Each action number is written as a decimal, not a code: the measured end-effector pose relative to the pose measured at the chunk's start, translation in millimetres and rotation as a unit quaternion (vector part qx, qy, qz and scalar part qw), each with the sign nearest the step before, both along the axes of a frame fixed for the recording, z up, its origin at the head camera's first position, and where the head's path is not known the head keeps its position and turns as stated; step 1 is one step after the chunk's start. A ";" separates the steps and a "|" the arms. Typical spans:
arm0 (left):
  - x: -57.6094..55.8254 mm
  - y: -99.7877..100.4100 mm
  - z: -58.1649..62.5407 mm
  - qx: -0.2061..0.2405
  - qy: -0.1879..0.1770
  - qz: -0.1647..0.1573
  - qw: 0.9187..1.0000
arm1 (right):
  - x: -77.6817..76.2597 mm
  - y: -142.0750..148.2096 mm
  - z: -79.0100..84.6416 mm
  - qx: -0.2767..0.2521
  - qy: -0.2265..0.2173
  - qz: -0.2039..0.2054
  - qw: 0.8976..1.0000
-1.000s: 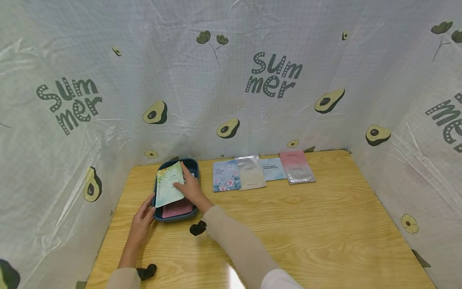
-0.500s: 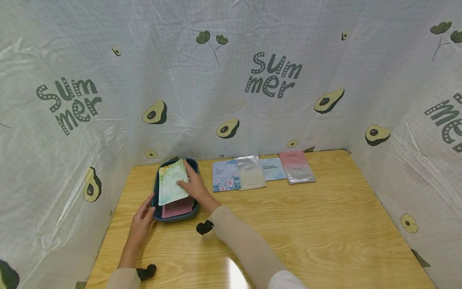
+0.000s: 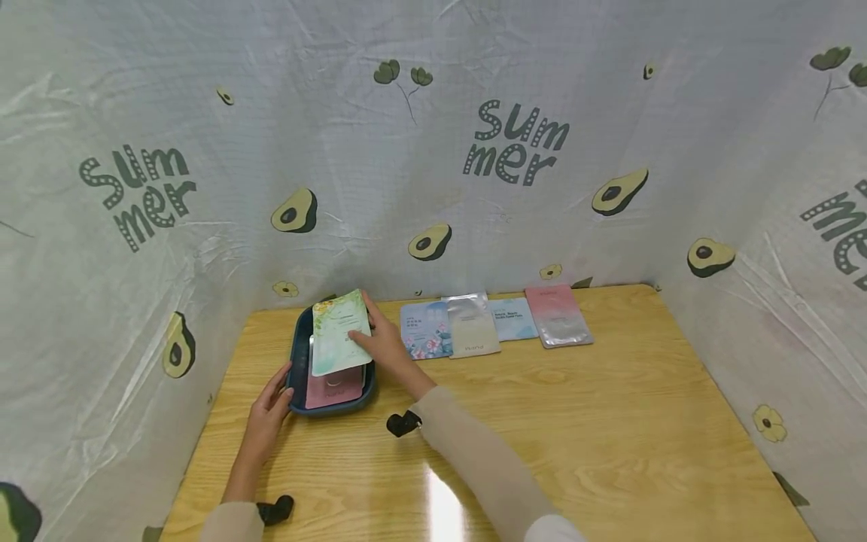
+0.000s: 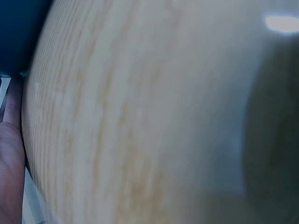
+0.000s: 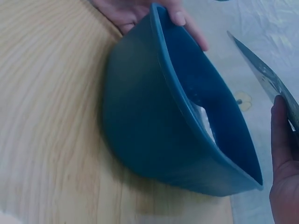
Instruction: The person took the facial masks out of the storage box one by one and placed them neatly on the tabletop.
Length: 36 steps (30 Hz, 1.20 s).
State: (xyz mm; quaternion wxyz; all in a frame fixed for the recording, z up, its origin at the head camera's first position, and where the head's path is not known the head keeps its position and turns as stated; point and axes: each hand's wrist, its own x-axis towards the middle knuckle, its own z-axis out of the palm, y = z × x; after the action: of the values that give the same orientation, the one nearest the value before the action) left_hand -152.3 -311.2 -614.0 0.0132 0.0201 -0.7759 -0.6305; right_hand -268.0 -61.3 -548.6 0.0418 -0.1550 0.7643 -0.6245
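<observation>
My right hand (image 3: 387, 345) pinches a pale green sheet mask packet (image 3: 335, 348) by its right edge, thumb on the printed face. The packet is above a dark blue plastic bin (image 3: 333, 412) and overlaps it in the head view; in the right wrist view it stands clear of the rim. My left hand (image 3: 263, 421) grips the bin's left side, thumb at the rim (image 5: 178, 17) and fingers along the wall. Inside the bin lies a pink packet (image 3: 330, 393), partly hidden under the green one. In the left wrist view only part of the left hand (image 4: 10, 154) shows at the edge.
Along the table's back edge lie a blue floral packet (image 3: 425, 331), a silver and cream packet (image 3: 473, 327), a light blue packet (image 3: 515, 320) and a pink and silver packet (image 3: 561, 320). A printed curtain (image 3: 366, 165) encloses the back and sides of the wooden table (image 3: 576, 421).
My right hand has moved right and a little back with the green packet, showing more of the bin's inside and the pink packet. My left hand stays at the bin.
</observation>
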 end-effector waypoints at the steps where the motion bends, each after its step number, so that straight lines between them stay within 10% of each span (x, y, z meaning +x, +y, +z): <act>1: 0.6 0.5 0.5 -0.003 -0.003 0.000 1.000 | 0.4 3.0 0.1 -0.003 -0.001 0.000 1.000; 36: -0.4 0.5 0.0 -0.032 -0.011 0.014 0.999 | 21.0 115.9 -8.3 -0.070 0.001 -0.039 0.997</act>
State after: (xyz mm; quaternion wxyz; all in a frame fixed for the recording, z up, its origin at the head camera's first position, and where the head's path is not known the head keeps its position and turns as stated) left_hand -152.7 -310.8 -614.0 0.0137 0.0374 -0.7951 -0.6051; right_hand -247.0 54.6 -556.9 0.0062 -0.1285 0.7240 -0.6777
